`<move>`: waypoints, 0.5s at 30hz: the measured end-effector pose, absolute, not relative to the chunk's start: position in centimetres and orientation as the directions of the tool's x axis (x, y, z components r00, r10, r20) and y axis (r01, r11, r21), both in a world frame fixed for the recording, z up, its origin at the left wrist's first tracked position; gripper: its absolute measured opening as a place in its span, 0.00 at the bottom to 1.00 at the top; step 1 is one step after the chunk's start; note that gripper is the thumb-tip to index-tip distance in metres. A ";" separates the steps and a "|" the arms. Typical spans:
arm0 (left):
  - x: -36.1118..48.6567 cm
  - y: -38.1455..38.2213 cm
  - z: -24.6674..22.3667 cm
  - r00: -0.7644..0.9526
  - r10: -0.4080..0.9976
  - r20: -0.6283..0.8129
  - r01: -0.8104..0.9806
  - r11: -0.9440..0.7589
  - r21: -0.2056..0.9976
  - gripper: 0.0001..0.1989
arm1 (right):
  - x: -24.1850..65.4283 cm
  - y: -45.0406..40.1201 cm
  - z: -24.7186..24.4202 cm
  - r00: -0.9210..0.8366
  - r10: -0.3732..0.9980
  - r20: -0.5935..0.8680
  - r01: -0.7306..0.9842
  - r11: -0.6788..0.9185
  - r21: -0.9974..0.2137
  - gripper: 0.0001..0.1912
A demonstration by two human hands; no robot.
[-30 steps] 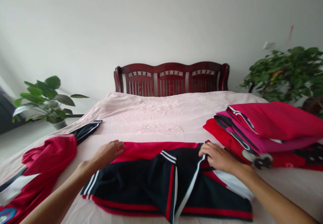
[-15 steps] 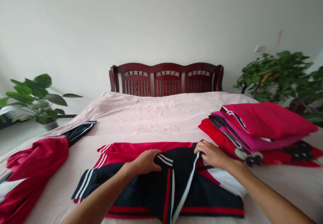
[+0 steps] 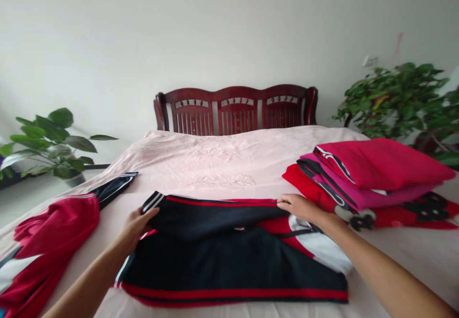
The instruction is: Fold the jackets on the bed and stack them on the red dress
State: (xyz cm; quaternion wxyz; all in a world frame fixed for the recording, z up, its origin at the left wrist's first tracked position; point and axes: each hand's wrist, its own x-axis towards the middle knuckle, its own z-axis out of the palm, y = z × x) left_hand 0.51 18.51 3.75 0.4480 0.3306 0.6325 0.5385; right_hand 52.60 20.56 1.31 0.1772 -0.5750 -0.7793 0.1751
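Soft, diffuse light is washing over a pale wall (image 3: 229,31), shading grayer toward the upper right; the dark garment (image 3: 215,260) is swallowing detail, foliage (image 3: 398,98) at right is blurring slightly, and wide-angle distortion is stretching the edges.

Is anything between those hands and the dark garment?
Nothing visible: the left hand touches the dark garment at its striped end, the right hand at its far edge. The folded pile lies to the right.

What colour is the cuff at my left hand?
The cuff is near-black with white stripes, best seen in the head view.
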 end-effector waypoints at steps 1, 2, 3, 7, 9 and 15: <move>0.2 18.5 3.8 -0.376 0.906 -0.194 -0.003 0.208 0.978 0.14 | 52.4 20.8 1.4 -0.264 0.962 0.073 0.846 0.267 -0.462 0.14; -0.1 18.5 4.0 -0.383 0.909 -0.162 0.066 0.202 0.977 0.15 | 52.2 21.0 1.5 -0.249 0.966 0.075 0.857 0.256 -0.447 0.14; -0.3 18.6 4.2 -0.401 0.909 -0.114 0.141 0.184 0.973 0.16 | 52.1 21.2 1.5 -0.236 0.969 0.079 0.864 0.246 -0.438 0.15; -1.1 19.4 4.6 -0.401 0.914 0.063 0.405 0.114 0.907 0.22 | 51.7 21.7 1.8 -0.205 0.978 0.048 0.887 0.206 -0.414 0.11; -1.6 19.7 3.8 -0.338 0.939 0.058 0.476 0.118 0.872 0.23 | 51.1 21.3 2.3 -0.181 0.980 0.078 0.926 0.197 -0.323 0.08; -2.8 20.2 0.6 -0.352 0.934 -0.065 0.438 0.226 0.870 0.27 | 44.9 17.2 4.7 -0.281 0.867 0.412 0.923 0.361 -0.131 0.08</move>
